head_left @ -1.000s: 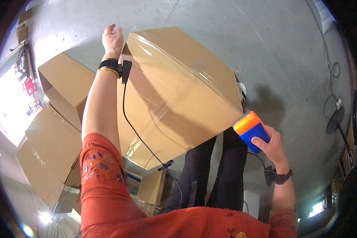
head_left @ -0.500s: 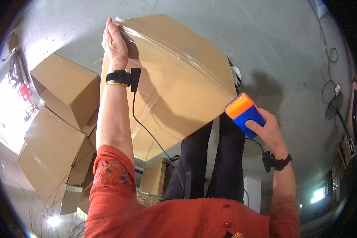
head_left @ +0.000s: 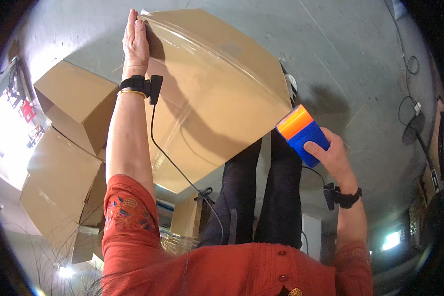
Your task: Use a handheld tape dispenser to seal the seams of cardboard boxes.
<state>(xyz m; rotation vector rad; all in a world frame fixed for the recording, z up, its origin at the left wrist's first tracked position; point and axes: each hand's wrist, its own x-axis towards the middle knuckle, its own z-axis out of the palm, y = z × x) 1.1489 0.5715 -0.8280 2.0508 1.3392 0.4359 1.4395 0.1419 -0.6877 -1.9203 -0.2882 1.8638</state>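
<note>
A large cardboard box [head_left: 217, 93] stands in front of my legs, one corner toward me. Clear packing tape [head_left: 202, 47] runs along its upper edge, from the far left corner down to the right corner. My left hand [head_left: 136, 47] lies against the box at that far left corner, fingers stretched out and together, holding nothing. In my right hand [head_left: 334, 155] is a blue and orange tape dispenser [head_left: 303, 135], the thumb across its blue body. Its orange end is right beside the box's right corner, where the tape strip reaches.
Several open cardboard boxes [head_left: 59, 172] crowd the floor to my left. A black cable [head_left: 170, 165] hangs from my left wristband. Far right, a cord [head_left: 404, 113] and a dark round base [head_left: 414, 129] lie on the grey floor [head_left: 350, 54]. My shoe [head_left: 292, 84] shows behind the box.
The box and both hands sit slightly higher and further left in view. My left hand stays on the far corner, and my right hand keeps the dispenser by the right corner.
</note>
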